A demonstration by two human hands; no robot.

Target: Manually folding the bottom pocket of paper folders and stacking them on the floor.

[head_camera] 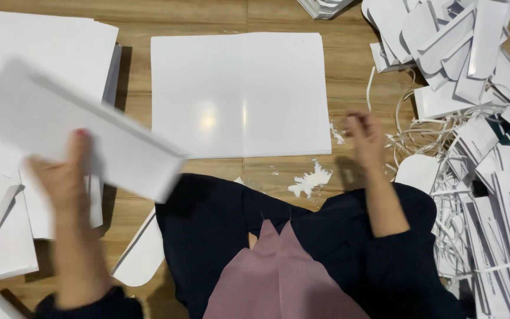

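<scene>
Hands of a seated person work over a wooden floor strewn with white card. The left hand grasps one long white rectangular card strip, thumb on its face, holding it tilted above the floor at the left; strip and hand are blurred, so the fingers behind it cannot be made out. The right hand, also blurred, hovers near the floor with fingers loosely curled and seems to hold nothing, though that cannot be told for certain. Between the two hands lies one large glossy white square sheet, flat on the boards, with small torn white paper scraps just beside its lower right corner. A stack of large white sheets lies at the left, partly covered by the strip and cut off by the frame edge. At the right, a heap of white folded card pieces and thin trimmings, too many and too tangled to count, runs out of view. Dark navy clothing and a mauve cloth fill the lower middle.
</scene>
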